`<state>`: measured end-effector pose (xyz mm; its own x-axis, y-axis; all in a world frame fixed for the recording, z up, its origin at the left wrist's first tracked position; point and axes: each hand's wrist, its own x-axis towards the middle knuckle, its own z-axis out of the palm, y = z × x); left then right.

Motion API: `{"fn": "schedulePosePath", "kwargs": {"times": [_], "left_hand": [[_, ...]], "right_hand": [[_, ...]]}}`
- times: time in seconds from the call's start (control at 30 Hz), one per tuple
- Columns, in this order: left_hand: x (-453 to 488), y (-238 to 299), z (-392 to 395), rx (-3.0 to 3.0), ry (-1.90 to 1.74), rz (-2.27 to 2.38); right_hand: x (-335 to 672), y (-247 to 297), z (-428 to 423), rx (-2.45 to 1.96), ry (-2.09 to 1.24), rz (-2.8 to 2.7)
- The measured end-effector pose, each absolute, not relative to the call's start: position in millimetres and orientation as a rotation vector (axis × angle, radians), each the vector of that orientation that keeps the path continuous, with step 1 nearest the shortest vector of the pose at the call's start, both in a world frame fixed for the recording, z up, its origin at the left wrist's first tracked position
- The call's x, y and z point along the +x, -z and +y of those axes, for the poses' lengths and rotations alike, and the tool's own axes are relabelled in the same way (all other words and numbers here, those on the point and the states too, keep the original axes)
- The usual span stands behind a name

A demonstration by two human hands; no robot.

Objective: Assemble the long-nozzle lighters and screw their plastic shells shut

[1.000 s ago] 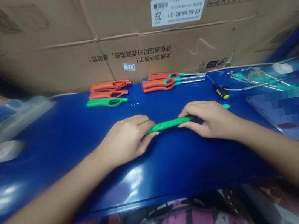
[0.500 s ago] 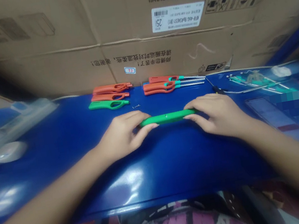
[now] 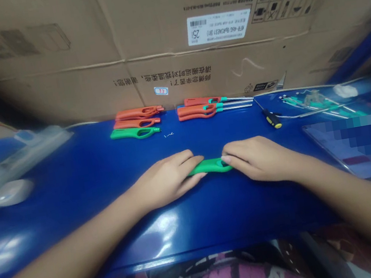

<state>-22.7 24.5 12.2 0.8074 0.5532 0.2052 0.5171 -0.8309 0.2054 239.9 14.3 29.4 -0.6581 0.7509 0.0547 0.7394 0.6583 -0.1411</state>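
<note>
A green lighter handle (image 3: 210,166) lies level between my two hands, above the blue table. My left hand (image 3: 172,178) is closed around its left end, thumb on the near side. The fingers of my right hand (image 3: 258,159) pinch its right end, by a teal trigger set in the opening. Both ends of the handle are hidden by my fingers. Beyond my left hand sit another green lighter handle (image 3: 135,132) and several orange lighter handles (image 3: 138,113). Tiny screws (image 3: 169,134) lie beside them. Orange lighters with metal tubes (image 3: 198,111) rest farther right.
A cardboard box (image 3: 150,35) stands along the back of the blue table (image 3: 198,217). At right are a screwdriver (image 3: 271,118), teal lighter tubes (image 3: 325,106) and a flat phone-like device (image 3: 347,150). A white rounded object (image 3: 12,192) sits at left.
Both hands have come closer to me and nearer together with the green handle. The handle has turned, so its opening and teal trigger now show. The screwdriver is now more visible.
</note>
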Motion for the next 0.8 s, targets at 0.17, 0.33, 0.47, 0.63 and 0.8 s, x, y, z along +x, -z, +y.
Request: {"fn": "schedulePosePath", "kwargs": {"times": [0.17, 0.33, 0.47, 0.63, 0.8], "left_hand": [[-20.5, -12.0, 21.3, 2.820, -0.381, 0.802], [-17.6, -12.6, 16.6, 2.783, -0.400, 0.747], [-17.7, -13.5, 17.1, 2.779, -0.413, 0.761], [-23.0, -15.1, 25.6, 2.782, -0.452, 0.815], [-29.5, -15.0, 35.9, 2.659, -0.725, 0.822]], "right_hand": [[238.3, -25.1, 14.6, -0.927, -0.282, -2.794], [236.8, -18.3, 11.9, -0.814, -0.195, -2.767], [235.5, -19.9, 11.1, -0.857, -0.210, -2.726], [240.7, -23.5, 17.2, -1.072, -0.128, -2.715], [255.3, -22.9, 26.4, -1.169, 0.012, -2.675]]}}
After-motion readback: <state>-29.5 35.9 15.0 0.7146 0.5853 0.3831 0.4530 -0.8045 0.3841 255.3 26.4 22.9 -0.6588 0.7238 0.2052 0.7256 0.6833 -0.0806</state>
